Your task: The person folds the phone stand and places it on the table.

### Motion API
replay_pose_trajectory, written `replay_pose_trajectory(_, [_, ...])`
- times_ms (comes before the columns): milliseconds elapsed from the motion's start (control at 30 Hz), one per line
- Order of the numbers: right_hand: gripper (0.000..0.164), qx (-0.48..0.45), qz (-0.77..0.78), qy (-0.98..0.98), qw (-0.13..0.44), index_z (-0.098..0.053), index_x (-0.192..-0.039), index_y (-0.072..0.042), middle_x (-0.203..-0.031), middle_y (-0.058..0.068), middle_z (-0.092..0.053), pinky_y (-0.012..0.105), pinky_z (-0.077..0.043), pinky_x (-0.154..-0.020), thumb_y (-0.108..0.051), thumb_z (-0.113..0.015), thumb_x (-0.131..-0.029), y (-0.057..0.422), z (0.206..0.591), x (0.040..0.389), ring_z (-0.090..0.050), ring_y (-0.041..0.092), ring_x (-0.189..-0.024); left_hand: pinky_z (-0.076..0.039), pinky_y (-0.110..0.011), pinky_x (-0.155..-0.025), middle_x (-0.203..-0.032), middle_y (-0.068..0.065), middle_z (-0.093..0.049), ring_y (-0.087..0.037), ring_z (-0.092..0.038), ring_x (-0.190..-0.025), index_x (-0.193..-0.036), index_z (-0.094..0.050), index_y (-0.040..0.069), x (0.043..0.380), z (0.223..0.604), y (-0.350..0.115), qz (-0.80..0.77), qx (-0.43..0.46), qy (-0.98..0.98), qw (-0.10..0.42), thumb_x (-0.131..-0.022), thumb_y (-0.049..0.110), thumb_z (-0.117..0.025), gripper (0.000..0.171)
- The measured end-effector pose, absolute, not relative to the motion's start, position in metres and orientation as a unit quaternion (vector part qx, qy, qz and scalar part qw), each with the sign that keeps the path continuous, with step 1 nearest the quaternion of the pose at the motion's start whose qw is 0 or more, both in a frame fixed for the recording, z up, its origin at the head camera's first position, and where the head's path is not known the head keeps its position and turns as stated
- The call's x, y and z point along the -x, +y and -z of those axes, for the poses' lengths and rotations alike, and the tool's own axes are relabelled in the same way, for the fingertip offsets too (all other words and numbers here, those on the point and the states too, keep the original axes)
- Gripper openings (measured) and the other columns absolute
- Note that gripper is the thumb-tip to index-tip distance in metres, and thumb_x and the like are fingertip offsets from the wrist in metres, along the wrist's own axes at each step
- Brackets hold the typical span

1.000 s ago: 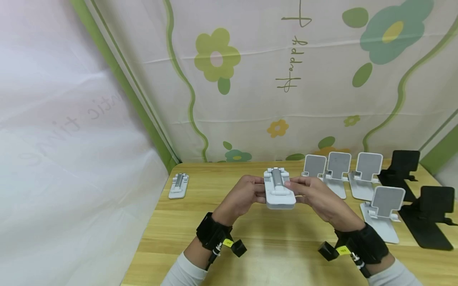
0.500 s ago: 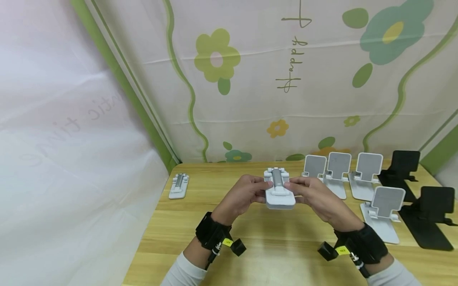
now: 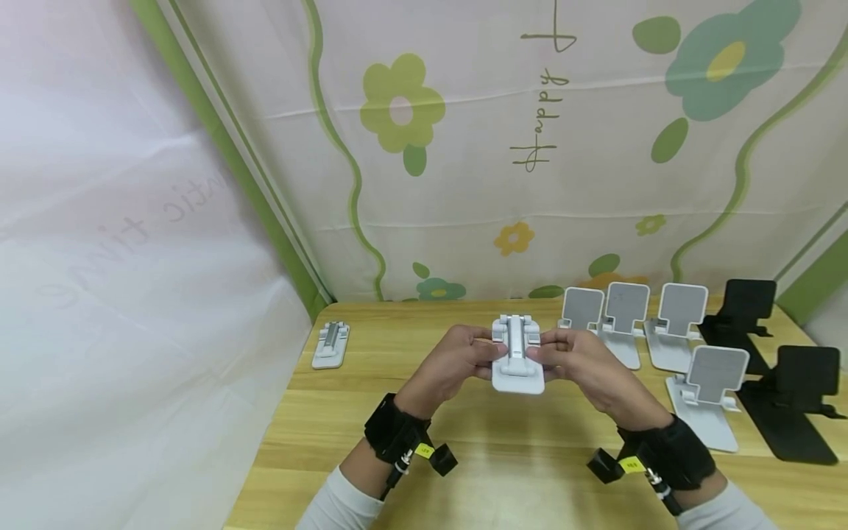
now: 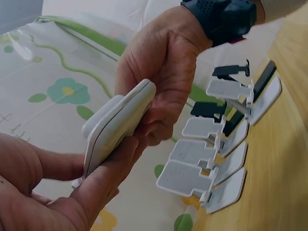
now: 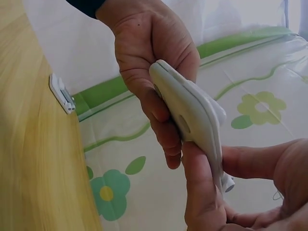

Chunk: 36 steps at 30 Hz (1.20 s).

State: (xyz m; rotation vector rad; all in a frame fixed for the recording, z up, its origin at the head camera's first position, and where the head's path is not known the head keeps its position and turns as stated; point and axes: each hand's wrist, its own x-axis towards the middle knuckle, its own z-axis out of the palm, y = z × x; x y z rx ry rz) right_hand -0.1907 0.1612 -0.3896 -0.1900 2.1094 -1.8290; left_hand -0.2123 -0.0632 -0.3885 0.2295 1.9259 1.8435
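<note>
A white folding phone stand [image 3: 518, 375], folded flat, is held up above the table between both hands. My left hand [image 3: 457, 361] grips its left edge, thumb on the upper face and fingers beneath. On the opposite edge my right hand [image 3: 583, 364] pinches it the same way. Seen edge-on in the left wrist view, the folded phone stand [image 4: 115, 122] has its thin layers lying together. The right wrist view shows the phone stand's underside [image 5: 185, 108], with fingers of both hands against it.
Another folded white stand [image 3: 330, 346] lies at the table's far left corner. Several unfolded white stands [image 3: 709, 412] and two black stands [image 3: 795, 419] stand at the right. A printed curtain [image 3: 464, 184] hangs behind the wooden table [image 3: 318, 449].
My left thumb has come onto the stand's upper face. The stand has tilted so that its upper face shows more squarely to the head view and its front edge sits slightly lower.
</note>
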Motion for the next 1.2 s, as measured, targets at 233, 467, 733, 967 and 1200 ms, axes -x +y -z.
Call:
replay_pose_trajectory(233, [0.047,0.057,0.647,0.745,0.152,-0.044,-0.132,0.016,-0.109,0.013,-0.062,0.029,-0.063,-0.080,-0.013,-0.063,-0.101,0.161,0.392,0.191,-0.070,0.015,-0.092,-0.057,-0.027,-0.066,-0.107,-0.010,-0.067,-0.014,-0.066,-0.082,-0.137,-0.053,0.000,0.193,0.377,-0.050,-0.524,-0.096,0.839,0.108,-0.103,0.031,-0.064,0.048])
replay_pose_trajectory(467, [0.036,0.055,0.660,0.736,0.139,-0.047,-0.121,0.014,-0.097,0.007,-0.064,0.026,-0.062,-0.076,-0.009,-0.063,-0.100,0.157,0.394,0.192,-0.068,0.011,-0.084,-0.039,-0.019,-0.071,-0.114,-0.007,-0.064,-0.012,-0.045,-0.089,-0.126,-0.064,0.006,0.177,0.378,-0.033,-0.298,-0.197,0.934,-0.020,-0.091,0.046,-0.076,0.054])
replay_pose_trajectory(733, [0.036,0.052,0.660,0.736,0.138,-0.047,-0.120,0.013,-0.093,0.006,-0.064,0.025,-0.061,-0.074,-0.011,-0.065,-0.099,0.155,0.393,0.191,-0.067,0.011,-0.083,-0.033,-0.018,-0.069,-0.100,0.000,-0.063,-0.011,-0.040,-0.082,-0.123,-0.065,0.012,0.180,0.385,-0.028,-0.281,-0.216,0.932,-0.075,-0.083,0.048,-0.084,0.057])
replay_pose_trajectory(967, [0.035,0.048,0.657,0.740,0.140,-0.048,-0.119,0.011,-0.094,0.007,-0.063,0.028,-0.062,-0.077,-0.011,-0.066,-0.099,0.152,0.394,0.191,-0.067,0.012,-0.085,-0.037,-0.017,-0.059,-0.096,-0.002,-0.056,-0.011,-0.042,-0.081,-0.120,-0.065,0.004,0.182,0.382,-0.029,-0.293,-0.178,0.938,-0.054,-0.078,0.042,-0.090,0.062])
replay_pose_trajectory(1200, [0.042,0.055,0.654,0.741,0.142,-0.046,-0.126,0.013,-0.102,0.011,-0.063,0.028,-0.062,-0.081,-0.011,-0.066,-0.099,0.150,0.396,0.190,-0.068,0.013,-0.090,-0.040,-0.020,-0.054,-0.092,-0.003,-0.053,-0.012,-0.047,-0.073,-0.116,-0.068,0.001,0.187,0.381,-0.037,-0.303,-0.153,0.940,-0.036,-0.072,0.047,-0.092,0.068])
